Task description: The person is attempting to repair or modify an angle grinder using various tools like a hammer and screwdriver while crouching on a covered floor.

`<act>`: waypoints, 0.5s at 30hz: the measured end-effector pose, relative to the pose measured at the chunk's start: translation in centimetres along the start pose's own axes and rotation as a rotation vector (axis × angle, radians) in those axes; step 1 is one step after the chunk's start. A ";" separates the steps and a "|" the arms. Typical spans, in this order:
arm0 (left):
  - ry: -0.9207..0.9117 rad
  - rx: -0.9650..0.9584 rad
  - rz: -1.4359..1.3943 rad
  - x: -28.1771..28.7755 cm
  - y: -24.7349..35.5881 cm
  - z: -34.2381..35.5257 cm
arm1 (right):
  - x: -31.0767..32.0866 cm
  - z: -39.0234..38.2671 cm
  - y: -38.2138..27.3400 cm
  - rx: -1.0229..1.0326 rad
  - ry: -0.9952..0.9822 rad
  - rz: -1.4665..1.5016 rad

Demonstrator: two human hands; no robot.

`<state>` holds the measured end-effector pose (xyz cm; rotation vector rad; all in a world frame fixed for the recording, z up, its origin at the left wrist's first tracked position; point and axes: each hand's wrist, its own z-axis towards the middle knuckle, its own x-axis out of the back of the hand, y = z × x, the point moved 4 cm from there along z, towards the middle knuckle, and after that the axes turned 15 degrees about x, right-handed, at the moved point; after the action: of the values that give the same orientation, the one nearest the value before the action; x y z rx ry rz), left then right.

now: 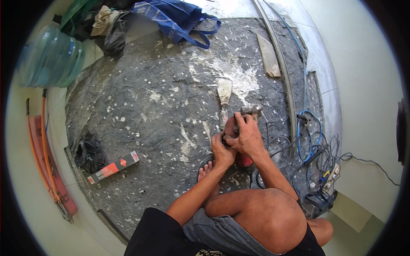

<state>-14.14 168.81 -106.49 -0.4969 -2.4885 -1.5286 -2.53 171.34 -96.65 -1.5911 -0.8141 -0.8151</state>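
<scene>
Reddish disc (230, 126) sits between the right hand's (248, 137) thumb and fingers.

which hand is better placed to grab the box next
Left hand, I'd judge: it is nearer the box, which lies off to the left, while the right hand is farther across, at the disc.

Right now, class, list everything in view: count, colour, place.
Power tool: 1, red, centre
Disc: 1, brownish, centre
Scraper: 1, whitish, centre
Hammer, apparently: 1, grey, centre
Tote bag: 1, blue, top
Bottle: 1, greenish, upper left
Bolt cutter: 1, orange handles, left
Box: 1, black, red, left
Crumpled plastic: several, black, left
Board: 1, greyish, upper right
Rail: 1, grey, right
Cables: several, blue, black, right
Left hand: 1, bare, by disc
Right hand: 1, bare, on disc
</scene>
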 end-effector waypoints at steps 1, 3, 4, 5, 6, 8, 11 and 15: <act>-0.029 0.026 0.008 -0.1 -0.1 0.0 | 0.0 -0.1 0.0 -0.014 0.005 -0.004; 0.004 -0.017 -0.001 0.0 0.0 0.0 | 0.0 -0.1 0.0 0.001 0.016 -0.003; -0.026 0.008 0.018 -0.1 -0.2 0.1 | 0.0 -0.2 0.0 -0.016 0.011 -0.010; -0.022 -0.017 -0.011 -0.1 -0.1 0.0 | 0.0 -0.2 0.0 -0.001 0.027 -0.006; 0.025 -0.033 -0.008 0.1 -0.1 -0.1 | -0.1 -0.2 -0.1 0.033 0.022 0.013; -0.029 -0.019 -0.013 -0.2 -0.4 0.0 | -0.3 -0.2 0.2 -0.021 0.019 -0.013; -0.008 -0.068 0.015 -0.3 -0.5 -0.1 | -0.5 -0.1 0.1 0.041 0.025 -0.032; 0.025 -0.073 -0.031 -0.3 -0.9 -0.4 | -0.6 -0.5 0.3 0.043 0.049 -0.029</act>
<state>-14.15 168.06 -107.17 -0.4493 -2.4403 -1.6315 -2.65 170.74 -97.27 -1.5191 -0.8167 -0.8489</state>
